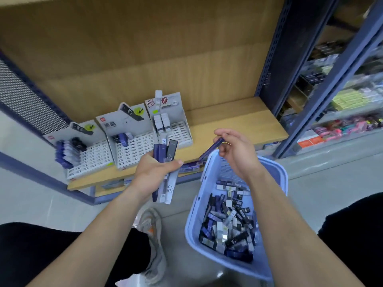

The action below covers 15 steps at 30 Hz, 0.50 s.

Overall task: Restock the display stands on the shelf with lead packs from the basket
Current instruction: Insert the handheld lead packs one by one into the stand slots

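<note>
Wooden shelf (228,119), grey floor (323,179), stocked racks (339,96)

Three white cardboard stands, left stand (89,150), middle stand (132,141) and right stand (176,129), sit side by side along the front edge of the wooden shelf (228,121), from its left corner to about mid-length. Slotted trays are mostly unfilled.
- Left: purple, white and black packs clustered at its left side.
- Middle: a few purple and white packs at back left.
- Right: white packs upright in the back rows.

The pale blue basket (277,168) stands just off the shelf's front edge, with loose lead packs (228,220) heaped inside, purple, black and grey.

Your left hand (153,172) grips a bunch of packs (165,158), ends fanned upward. Your right hand (238,150) pinches a single purple pack (211,151), tilted, above the basket's far rim.
</note>
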{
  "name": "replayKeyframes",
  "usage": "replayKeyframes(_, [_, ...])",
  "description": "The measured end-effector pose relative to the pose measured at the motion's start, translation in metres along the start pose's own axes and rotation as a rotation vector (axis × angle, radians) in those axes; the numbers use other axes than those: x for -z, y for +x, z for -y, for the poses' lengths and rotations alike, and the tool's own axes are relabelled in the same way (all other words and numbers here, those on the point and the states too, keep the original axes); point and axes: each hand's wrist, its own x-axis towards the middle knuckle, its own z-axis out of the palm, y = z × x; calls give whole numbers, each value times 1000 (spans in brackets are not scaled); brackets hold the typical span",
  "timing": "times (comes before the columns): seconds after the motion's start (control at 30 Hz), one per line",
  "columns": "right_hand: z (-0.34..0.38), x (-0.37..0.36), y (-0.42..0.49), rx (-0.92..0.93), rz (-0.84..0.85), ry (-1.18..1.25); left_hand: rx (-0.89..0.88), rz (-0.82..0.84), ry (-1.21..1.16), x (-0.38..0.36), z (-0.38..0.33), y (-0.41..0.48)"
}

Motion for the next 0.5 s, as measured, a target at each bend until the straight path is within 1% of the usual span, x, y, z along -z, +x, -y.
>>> replayKeyframes(0.17, [-1,-46,15,45,185,-261,7,-78,-36,46,-2,-10])
replayKeyframes(0.3, [-3,-85,29,118,320,-413,-9,-157,-44,96,-2,-8])
replayKeyframes(0.37, [-5,-110,37,124,351,-432,-6,-213,-58,124,5,-5])
replayKeyframes(0.5, [-17,-162,55,74,400,-405,28,-343,-149,167,21,1])
